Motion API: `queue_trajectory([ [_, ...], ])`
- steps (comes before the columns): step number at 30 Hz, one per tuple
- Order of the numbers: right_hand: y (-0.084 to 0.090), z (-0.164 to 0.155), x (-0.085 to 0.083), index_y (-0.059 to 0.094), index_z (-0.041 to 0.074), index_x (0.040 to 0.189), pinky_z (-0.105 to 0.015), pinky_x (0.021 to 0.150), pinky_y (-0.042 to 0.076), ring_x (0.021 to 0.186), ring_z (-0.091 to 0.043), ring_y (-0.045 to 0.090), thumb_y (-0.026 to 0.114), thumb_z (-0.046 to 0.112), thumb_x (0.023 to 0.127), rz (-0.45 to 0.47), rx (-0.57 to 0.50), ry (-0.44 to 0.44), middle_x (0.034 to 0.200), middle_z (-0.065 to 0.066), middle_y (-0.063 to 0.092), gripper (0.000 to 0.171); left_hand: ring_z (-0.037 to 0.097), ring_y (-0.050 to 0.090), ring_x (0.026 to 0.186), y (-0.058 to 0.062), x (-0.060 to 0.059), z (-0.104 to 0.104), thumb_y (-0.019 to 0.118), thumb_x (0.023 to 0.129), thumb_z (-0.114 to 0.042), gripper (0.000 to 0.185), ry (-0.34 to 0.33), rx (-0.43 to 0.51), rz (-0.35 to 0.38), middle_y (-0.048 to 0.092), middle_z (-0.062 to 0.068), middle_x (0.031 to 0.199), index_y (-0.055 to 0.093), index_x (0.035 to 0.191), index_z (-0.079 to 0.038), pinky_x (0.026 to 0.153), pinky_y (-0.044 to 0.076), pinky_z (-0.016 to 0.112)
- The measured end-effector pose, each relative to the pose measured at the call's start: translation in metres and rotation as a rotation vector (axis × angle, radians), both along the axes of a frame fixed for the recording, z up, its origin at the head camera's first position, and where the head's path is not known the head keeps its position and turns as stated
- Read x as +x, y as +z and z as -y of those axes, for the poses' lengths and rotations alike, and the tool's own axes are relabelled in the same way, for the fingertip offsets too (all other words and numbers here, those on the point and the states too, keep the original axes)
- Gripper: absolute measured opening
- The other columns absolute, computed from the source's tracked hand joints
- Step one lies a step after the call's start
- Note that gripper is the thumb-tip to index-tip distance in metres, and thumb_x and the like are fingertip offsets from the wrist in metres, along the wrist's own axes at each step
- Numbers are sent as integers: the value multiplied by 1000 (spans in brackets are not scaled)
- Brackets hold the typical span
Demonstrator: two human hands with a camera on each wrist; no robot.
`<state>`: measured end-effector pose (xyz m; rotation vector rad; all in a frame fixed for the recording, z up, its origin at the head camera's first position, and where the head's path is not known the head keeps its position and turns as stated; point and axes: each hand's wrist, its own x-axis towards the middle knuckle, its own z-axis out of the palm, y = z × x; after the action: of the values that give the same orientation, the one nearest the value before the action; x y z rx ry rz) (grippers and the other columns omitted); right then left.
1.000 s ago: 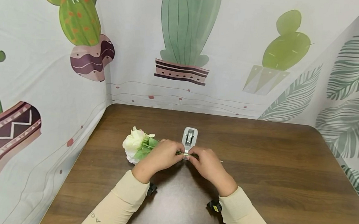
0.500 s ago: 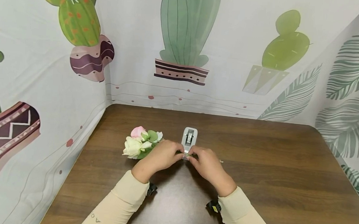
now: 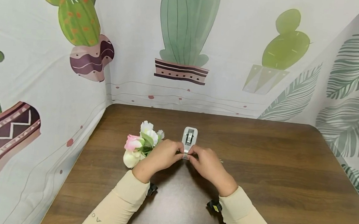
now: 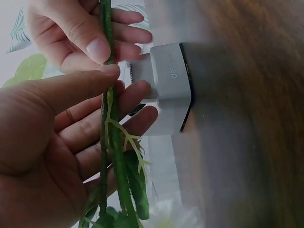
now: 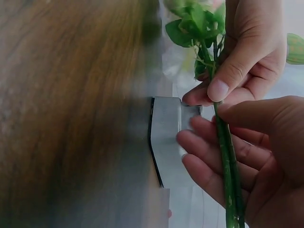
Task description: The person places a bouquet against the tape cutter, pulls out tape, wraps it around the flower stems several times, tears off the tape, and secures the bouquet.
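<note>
Lying crosswise just in front of the tape dispenser [image 3: 189, 139], the flower stems [image 4: 110, 118] are pinched by left hand [image 3: 161, 155] and right hand [image 3: 205, 163], blooms [image 3: 138, 143] leftward.

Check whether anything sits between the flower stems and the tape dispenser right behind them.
Nothing visible does. Both hands, left hand and right hand, pinch the flower stems directly in front of the tape dispenser; only the holding fingers lie against its near end.

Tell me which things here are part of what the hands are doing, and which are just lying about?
In use:
flower stems, pinched by left hand and right hand
tape dispenser

Lying about:
wooden table
cactus-print cloth
</note>
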<state>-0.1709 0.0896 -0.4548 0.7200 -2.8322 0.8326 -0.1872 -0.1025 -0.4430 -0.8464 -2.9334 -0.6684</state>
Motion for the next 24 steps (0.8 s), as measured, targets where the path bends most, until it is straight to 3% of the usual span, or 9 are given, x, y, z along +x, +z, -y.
queue_trajectory([
  [4, 0, 0, -1, 68, 17, 91, -29, 64, 46, 68, -10, 55, 75, 13, 90, 14, -10, 1, 86, 4, 72, 8, 17, 66, 75, 0, 0, 0, 76, 90, -20, 12, 12, 10, 9, 71, -4, 79, 67, 82, -17, 69, 53, 34],
  [11, -1, 1, -1, 66, 17, 91, -34, 73, 53, 80, -12, 66, 76, 12, 89, 13, -31, 6, 91, 3, 73, 12, 16, 62, 71, -1, -1, -1, 75, 89, -20, 13, 18, 14, 2, 67, -5, 76, 65, 81, -17, 67, 51, 33],
  [19, -3, 1, -1, 65, 17, 90, -37, 76, 55, 84, -13, 68, 77, 11, 88, -3, -36, 7, 92, 3, 73, 13, 22, 69, 89, 1, 1, -2, 69, 95, -24, 14, -25, -2, 16, 72, -1, 91, 75, 95, -12, 84, 55, 40],
  [24, -3, 2, -1, 64, 16, 90, -37, 76, 54, 84, -14, 68, 78, 9, 87, 19, -29, 4, 91, 3, 72, 16, 18, 71, 87, -2, -1, -1, 71, 94, -24, 11, -24, 8, 30, 75, -2, 90, 78, 92, -15, 81, 56, 36],
])
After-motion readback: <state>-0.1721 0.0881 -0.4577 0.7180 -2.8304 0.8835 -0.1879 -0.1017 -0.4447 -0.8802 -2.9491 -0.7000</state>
